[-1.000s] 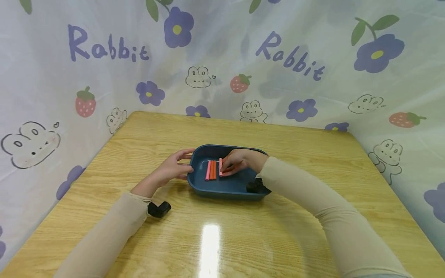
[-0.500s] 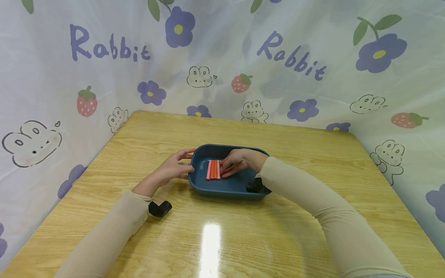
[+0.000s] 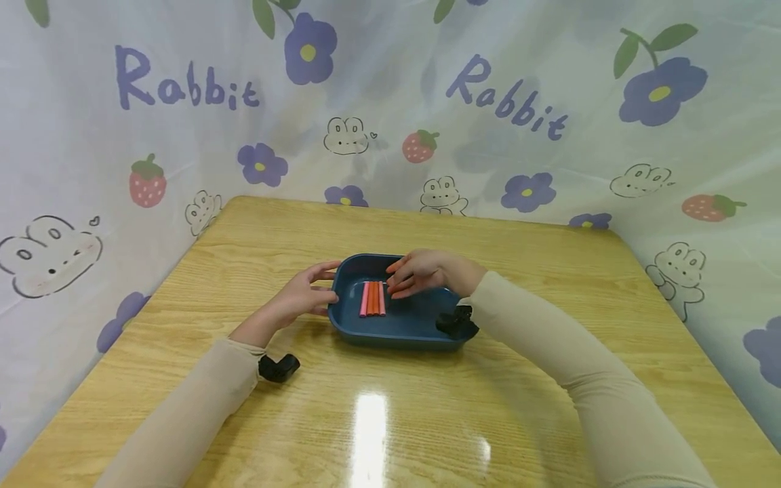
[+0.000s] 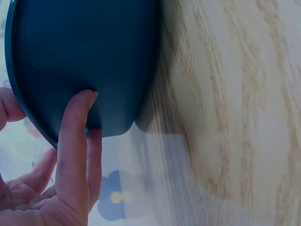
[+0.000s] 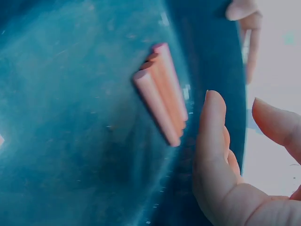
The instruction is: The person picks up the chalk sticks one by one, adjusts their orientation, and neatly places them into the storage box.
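In the head view a dark blue oblong basin (image 3: 399,341) stands on the table. Several pink and orange chalk-like sticks (image 3: 373,299) lie side by side on its floor, towards the left end. My left hand (image 3: 299,295) holds the basin's left end; the left wrist view shows fingers (image 4: 73,141) against the outer wall and a fingertip at the rim. Above the basin hovers my right hand (image 3: 427,271), holding nothing, its fingers loosely extended just right of the sticks. In the right wrist view its thumb and fingers are apart, and the stick row (image 5: 160,96) lies beyond the fingertips.
A small pale pink bit (image 5: 1,140) shows at the left edge of the right wrist view. Light wood table (image 3: 293,224) surrounds the basin. A white curtain (image 3: 390,88) printed with rabbits, flowers and strawberries hangs behind and at both sides.
My right hand slid the right-hand pink stick left against the others, then let go and rose slightly, away from the sticks. My left hand stayed on the basin.
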The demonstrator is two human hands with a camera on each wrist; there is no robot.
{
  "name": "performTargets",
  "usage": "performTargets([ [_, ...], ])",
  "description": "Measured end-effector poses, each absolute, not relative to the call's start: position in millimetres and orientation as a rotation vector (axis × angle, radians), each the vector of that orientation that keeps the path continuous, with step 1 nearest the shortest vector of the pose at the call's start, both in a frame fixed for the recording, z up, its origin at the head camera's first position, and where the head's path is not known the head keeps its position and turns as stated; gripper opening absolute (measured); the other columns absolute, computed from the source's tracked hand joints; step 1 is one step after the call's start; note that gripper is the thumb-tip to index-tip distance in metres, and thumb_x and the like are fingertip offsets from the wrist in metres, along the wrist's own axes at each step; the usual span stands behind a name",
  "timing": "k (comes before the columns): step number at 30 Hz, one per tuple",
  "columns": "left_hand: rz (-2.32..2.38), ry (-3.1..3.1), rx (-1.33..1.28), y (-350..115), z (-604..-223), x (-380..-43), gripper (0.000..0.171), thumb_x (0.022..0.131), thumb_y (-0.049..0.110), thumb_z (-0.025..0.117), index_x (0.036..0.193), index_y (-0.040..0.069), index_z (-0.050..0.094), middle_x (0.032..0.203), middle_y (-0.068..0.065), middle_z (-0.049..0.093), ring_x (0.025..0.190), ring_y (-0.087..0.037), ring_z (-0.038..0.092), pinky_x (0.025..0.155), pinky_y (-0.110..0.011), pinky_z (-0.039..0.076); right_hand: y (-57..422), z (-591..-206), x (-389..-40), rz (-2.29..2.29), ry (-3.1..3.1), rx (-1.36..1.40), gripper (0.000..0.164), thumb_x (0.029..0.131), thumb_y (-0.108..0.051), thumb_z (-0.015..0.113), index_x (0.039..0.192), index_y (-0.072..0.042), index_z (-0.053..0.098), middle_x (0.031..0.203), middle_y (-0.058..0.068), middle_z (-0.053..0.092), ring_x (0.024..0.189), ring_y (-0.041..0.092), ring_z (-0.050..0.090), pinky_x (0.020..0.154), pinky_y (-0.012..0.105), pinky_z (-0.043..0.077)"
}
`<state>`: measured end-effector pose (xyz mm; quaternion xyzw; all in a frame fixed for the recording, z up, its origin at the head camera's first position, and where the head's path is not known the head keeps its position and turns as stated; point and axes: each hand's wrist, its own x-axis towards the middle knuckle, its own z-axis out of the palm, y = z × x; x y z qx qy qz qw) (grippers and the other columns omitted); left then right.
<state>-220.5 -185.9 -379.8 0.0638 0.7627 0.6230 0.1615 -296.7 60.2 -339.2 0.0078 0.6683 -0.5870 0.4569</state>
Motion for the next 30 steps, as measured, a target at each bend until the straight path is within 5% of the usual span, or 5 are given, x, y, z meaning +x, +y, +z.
performTargets([
  [10,1.780,2.168,0.177,-186.6,-380.8,-221.7,0.072,0.084,-0.002,0.057,0.147,0.011,0.026,0.139,-0.022,0.030,0.112,-0.041,0.051,0.074,-0.042,0.054,83.1,-317.2,-285.4,-1.531,1.604,-0.131,0.058,0.093,0.009,0.044,0.145,0.003,0.019,0.144,0.028,0.026,0.128,0.040,0.035,0.101,0.046,0.035],
  [30,1.757,2.191,0.173,-185.8,-380.3,-221.0,0.070,0.085,0.000,0.058,0.147,0.012,0.026,0.139,-0.022,0.030,0.112,-0.039,0.051,0.075,-0.042,0.054,153.2,-307.3,-271.1,-1.647,1.668,-0.110,0.057,0.094,0.007,0.041,0.146,0.003,0.017,0.142,0.028,0.025,0.126,0.040,0.035,0.091,0.035,0.047],
])
